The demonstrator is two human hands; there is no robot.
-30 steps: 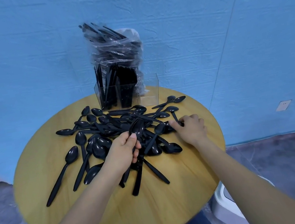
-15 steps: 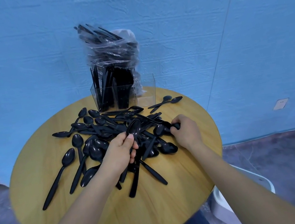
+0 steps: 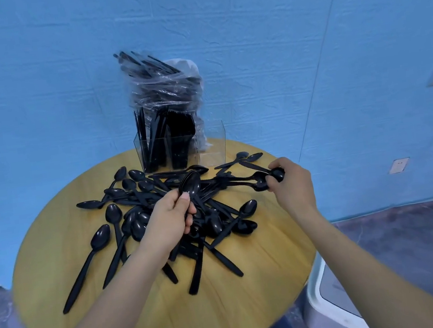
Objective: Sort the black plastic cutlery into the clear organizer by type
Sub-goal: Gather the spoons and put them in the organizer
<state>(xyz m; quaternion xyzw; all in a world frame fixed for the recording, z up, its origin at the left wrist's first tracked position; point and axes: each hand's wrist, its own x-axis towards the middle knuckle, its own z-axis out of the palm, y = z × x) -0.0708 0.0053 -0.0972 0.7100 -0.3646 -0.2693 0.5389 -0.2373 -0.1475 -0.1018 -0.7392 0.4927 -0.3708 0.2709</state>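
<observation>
Gathering spoons, both hands loaded, nothing dropped in the organizer yet.
Head view: left hand curls around a stack of black plastic spoons; right hand pinches a black plastic spoon by the bowl, right of the loose spoon pile on the round wooden table. Clear acrylic organizer sits at the far edge, left compartments full, rightmost looks empty. Next move, I'd guess: merge the spoons, then carry them to that compartment.

The organizer stands at the far edge of the surface, against the wall, with cutlery upright in its left compartments. A wrapped bundle rises behind it. Loose spoons lie spread across the middle of the surface, before the organizer. A bin sits right of the surface, lower down.
</observation>
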